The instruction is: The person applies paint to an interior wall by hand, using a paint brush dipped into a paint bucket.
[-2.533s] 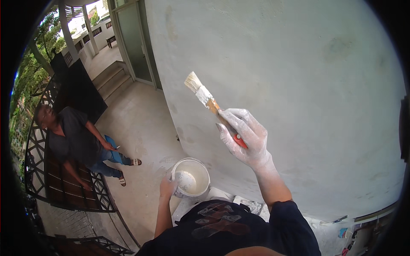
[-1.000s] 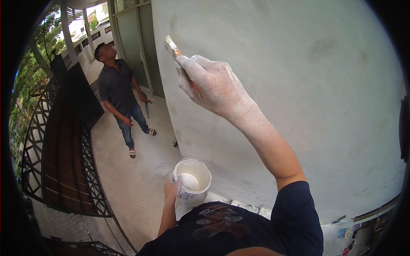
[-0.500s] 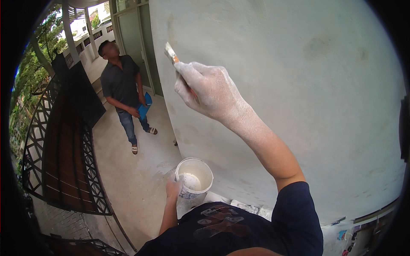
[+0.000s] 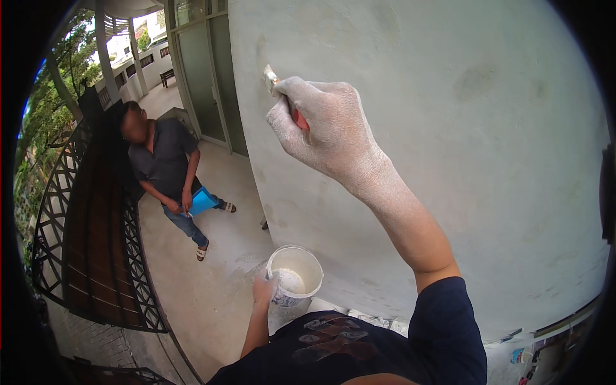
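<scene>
My right hand [image 4: 327, 128], dusted white, is raised before the pale grey wall [image 4: 449, 167]. Its fingers close round a small paintbrush [image 4: 269, 79] with a white-coated head; a bit of reddish handle shows in the grip. Whether the head touches the wall I cannot tell. Low down, my left hand [image 4: 262, 290] grips the near-left edge of a white bucket [image 4: 309, 265], its fingers partly hidden and slightly blurred. Whitish material lies inside the bucket, with a brighter white patch at the bottom.
A person [image 4: 163, 154] with a blue folder [image 4: 203, 201] stands at the left on the pale floor [image 4: 186, 282]. Behind them is a glass door [image 4: 199, 77]. A dark metal railing [image 4: 54, 218] runs along the left. White bags [image 4: 378, 319] lie at the wall's foot.
My right hand and the paintbrush have shifted slightly right and down in view. The other person has moved left and nearer, with the head now tilted lower. My left hand stays at the bucket.
</scene>
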A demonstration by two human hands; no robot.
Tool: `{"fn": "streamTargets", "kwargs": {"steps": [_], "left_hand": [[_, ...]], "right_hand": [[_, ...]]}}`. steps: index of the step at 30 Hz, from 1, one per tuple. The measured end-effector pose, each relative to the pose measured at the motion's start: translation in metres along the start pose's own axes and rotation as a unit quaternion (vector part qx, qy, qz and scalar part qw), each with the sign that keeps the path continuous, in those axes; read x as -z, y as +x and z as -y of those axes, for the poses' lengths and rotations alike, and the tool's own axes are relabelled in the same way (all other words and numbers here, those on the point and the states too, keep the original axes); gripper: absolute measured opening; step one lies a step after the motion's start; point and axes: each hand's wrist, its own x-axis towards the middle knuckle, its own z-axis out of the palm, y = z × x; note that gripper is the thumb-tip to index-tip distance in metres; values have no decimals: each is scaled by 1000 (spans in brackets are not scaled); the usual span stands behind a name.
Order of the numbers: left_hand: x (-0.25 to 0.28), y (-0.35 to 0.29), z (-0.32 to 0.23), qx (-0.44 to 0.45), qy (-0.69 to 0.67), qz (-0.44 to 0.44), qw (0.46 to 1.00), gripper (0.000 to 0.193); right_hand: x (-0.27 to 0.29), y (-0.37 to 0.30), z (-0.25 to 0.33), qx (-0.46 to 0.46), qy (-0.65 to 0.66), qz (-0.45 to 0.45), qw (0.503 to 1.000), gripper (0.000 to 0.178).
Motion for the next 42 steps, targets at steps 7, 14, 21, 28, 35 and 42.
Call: {"fn": "streamTargets", "kwargs": {"steps": [7, 14, 21, 28, 35, 42], "left_hand": [[-6, 6, 3, -3, 12, 20, 1000, 47], [-3, 2, 9, 2, -18, -1, 1000, 44], [-17, 15, 36, 19, 4, -1, 1000, 45], [-18, 23, 55, 36, 17, 6, 999, 45], [-6, 17, 8, 32, 68, 24, 997, 45], [-9, 27, 10, 62, 129, 36, 989, 45]], "right_hand": [[-4, 26, -20, 41, 15, -68, 997, 18], [-3, -3, 0, -17, -6, -14, 1000, 4], [-1, 6, -13, 72, 26, -105, 992, 17], [5, -22, -6, -8, -13, -17, 1000, 9], [5, -17, -25, 65, 43, -121, 990, 7], [2, -39, -35, -7, -4, -49, 999, 12]]}}
